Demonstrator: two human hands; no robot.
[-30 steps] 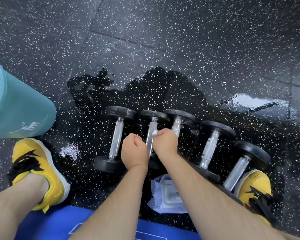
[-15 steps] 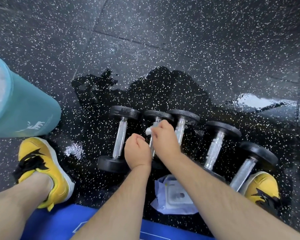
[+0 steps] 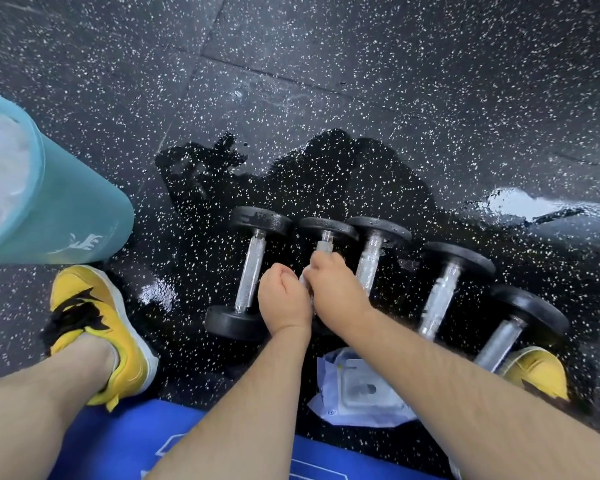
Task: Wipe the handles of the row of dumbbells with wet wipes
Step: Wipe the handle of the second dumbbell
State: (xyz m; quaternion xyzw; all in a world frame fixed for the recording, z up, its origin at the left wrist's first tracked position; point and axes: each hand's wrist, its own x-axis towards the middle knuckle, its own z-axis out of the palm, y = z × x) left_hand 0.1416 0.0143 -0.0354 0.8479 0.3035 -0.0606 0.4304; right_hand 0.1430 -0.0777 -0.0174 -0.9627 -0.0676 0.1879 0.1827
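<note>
Your right hand (image 3: 336, 289), its grip closed on a wet wipe (image 3: 303, 279), clasps the second handle (image 3: 324, 247) from the left of the five-dumbbell row (image 3: 444, 296) on the floor (image 3: 361, 81). Your left hand (image 3: 284, 299) is curled, its grip's contents hidden. Three handles rightward likely remain.

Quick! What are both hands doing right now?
Left hand: curled in a fist; whether it holds anything cannot be told.
Right hand: closed, gripping a wet wipe on the second dumbbell's handle.

teal bin (image 3: 66, 216) far left | yellow shoe (image 3: 94, 327) beside it | speckled floor (image 3: 361, 64) | blue mat (image 3: 118, 445) nearest
</note>
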